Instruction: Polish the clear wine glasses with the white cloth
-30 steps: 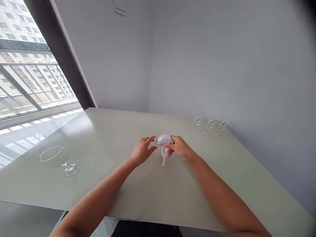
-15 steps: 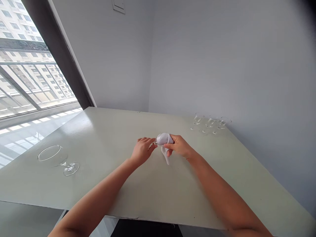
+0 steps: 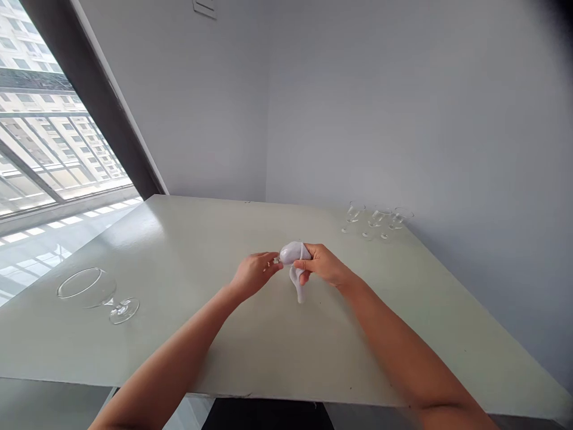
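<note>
- Two pale grey walls meet in a corner ahead of me, with a wall plate high up; a tall window on the left looks out on apartment blocks.
- One broad pale green table fills the lower part of my view, its top shiny with daylight near the window.
- Toward the table's left side, I see a large wine glass lying on its side, rim to the left and foot to the right.
- Near the far right edge, three small stemmed glasses stand close together in a row.
- Both bare arms reach in from the bottom of my view: the left arm angles up and right, the right arm up and left, meeting near the table's middle.
- Above the tabletop, the right hand has its fingers closed around a white cloth, gripping it from the right.
- On the other side, the left hand has its fingers lightly curled at the cloth's left end; I cannot tell whether they grip anything.
- A small clear glass piece shows at that end, right by the left fingertips.
- The cloth is bunched into a rounded wad, with a loose tail hanging toward the table; whatever it wraps is hidden.
</note>
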